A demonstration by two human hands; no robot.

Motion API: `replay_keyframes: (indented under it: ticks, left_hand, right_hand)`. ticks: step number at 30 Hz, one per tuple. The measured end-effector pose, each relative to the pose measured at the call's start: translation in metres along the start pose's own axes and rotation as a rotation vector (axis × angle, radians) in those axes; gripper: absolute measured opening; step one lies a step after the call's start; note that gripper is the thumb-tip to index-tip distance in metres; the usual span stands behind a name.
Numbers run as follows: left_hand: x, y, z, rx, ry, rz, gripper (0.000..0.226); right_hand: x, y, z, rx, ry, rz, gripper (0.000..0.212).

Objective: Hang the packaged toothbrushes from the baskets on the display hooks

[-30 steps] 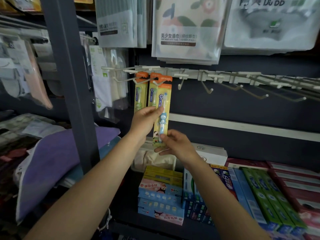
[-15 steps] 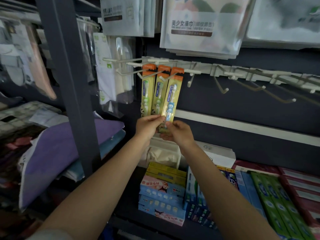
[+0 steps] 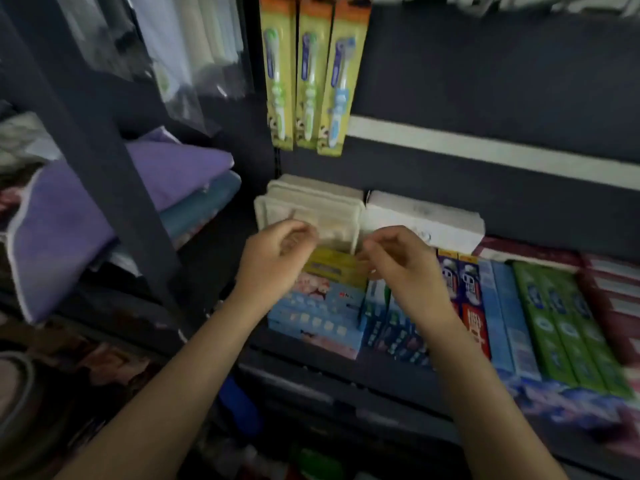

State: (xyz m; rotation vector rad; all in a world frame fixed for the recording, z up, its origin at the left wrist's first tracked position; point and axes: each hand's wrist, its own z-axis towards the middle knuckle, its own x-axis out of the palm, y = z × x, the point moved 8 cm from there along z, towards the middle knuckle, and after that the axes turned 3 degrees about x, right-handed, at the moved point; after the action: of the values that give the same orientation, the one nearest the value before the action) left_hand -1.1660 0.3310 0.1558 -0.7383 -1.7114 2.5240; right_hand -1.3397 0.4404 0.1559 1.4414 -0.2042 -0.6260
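We are in a shop, at a shelf of toiletries and household goods. Three carded toothbrush packs (image 3: 309,72) hang side by side against a dark back panel (image 3: 485,74). On the shelf (image 3: 346,372) below them, boxed toothpaste (image 3: 568,327) lies in tight rows, several of each kind. To the left, folded towels (image 3: 162,181) are stacked, with bagged goods (image 3: 180,46) hanging above.

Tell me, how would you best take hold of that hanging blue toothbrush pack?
Pinch the lower edge of the yellow card pack with the blue toothbrush, coming from below and in front. It hangs flat and upright, rightmost of three, with its bottom edge free.
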Motion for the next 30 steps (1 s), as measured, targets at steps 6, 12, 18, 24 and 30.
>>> replay_keyframes:
  ticks: [6,12,18,24,30]
  left_hand:
    - [0.018,-0.007,-0.111,0.321,0.239,0.221,0.031]
    - [0.067,0.039,-0.222,0.297,0.470,0.207,0.031]
    - [0.128,0.018,-0.319,0.219,0.676,0.110,0.021]
    - [0.204,-0.050,-0.378,0.320,0.812,0.109,0.023]
    - [0.315,-0.094,-0.439,0.262,0.861,0.156,0.028]
  right_hand:
    - [-0.014,-0.036,-0.137,-0.064,-0.016,-0.374,0.019]
    - [-0.038,-0.105,-0.277,0.284,-0.068,-0.459,0.019]
    - [-0.104,-0.112,-0.376,0.447,-0.173,-0.575,0.012]
    - [-0.209,-0.112,-0.453,0.473,-0.420,-0.539,0.010]
    - [-0.323,-0.161,-0.516,0.563,-0.498,-0.545,0.018]
